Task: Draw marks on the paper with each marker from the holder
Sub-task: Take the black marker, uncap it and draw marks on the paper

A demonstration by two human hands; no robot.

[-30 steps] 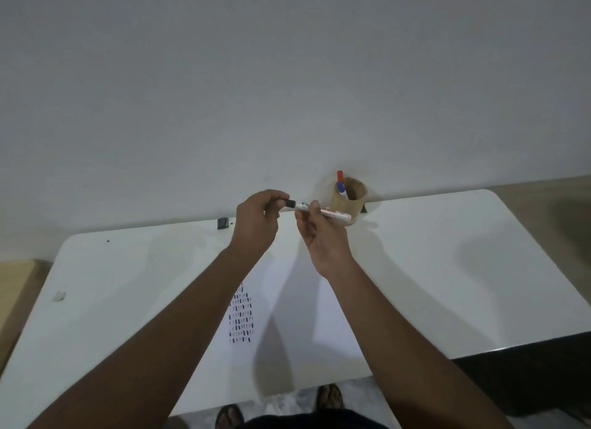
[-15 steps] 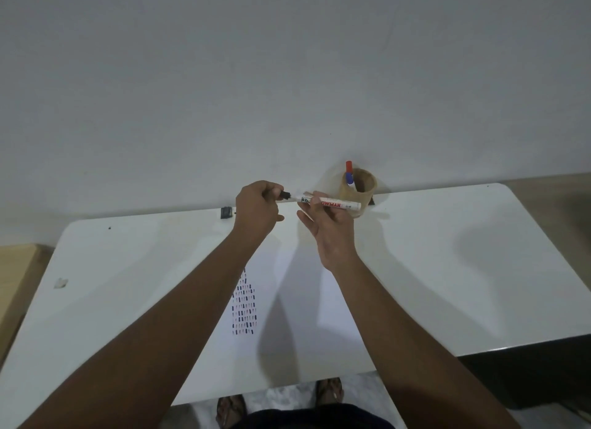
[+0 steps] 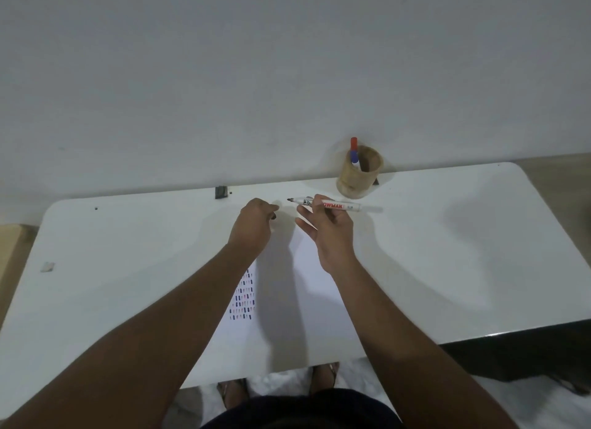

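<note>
Black cap now off: left hand (image 3: 252, 225) fists it, right hand (image 3: 329, 225) pinches the bared marker (image 3: 332, 205), ready for paper (image 3: 319, 288).

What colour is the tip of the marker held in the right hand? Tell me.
Black, on a white barrel with red lettering: the marker in the head view.

White table (image 3: 447, 236), small dark clip (image 3: 220, 192) at far edge, grey wall (image 3: 256, 76)
</note>
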